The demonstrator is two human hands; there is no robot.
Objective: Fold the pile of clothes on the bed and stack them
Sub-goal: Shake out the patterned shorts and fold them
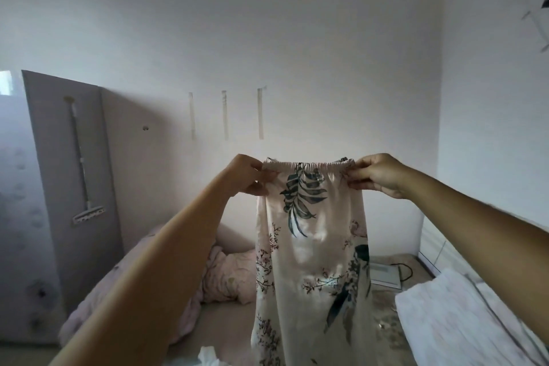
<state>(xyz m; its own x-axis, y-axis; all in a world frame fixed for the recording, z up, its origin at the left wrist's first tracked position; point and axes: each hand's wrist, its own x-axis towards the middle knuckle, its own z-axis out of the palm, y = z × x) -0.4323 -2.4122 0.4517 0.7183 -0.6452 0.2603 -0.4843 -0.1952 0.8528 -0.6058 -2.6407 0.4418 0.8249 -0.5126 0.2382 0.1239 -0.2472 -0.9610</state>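
A cream garment with dark green leaves and small pink blossoms (312,246) hangs in the air in front of me, its elastic waistband stretched flat at the top. My left hand (248,174) pinches the left end of the waistband. My right hand (375,174) pinches the right end. The cloth drops straight down past the bottom edge of the frame, above the bed (225,318). A white scrap of cloth (208,356) shows at the bottom edge, mostly cut off.
A crumpled pink blanket (225,276) lies at the far left of the bed. Folded white bedding (451,318) sits at the right. A white flat device with a black cable (386,273) lies near the far corner. A grey board (71,175) leans on the left wall.
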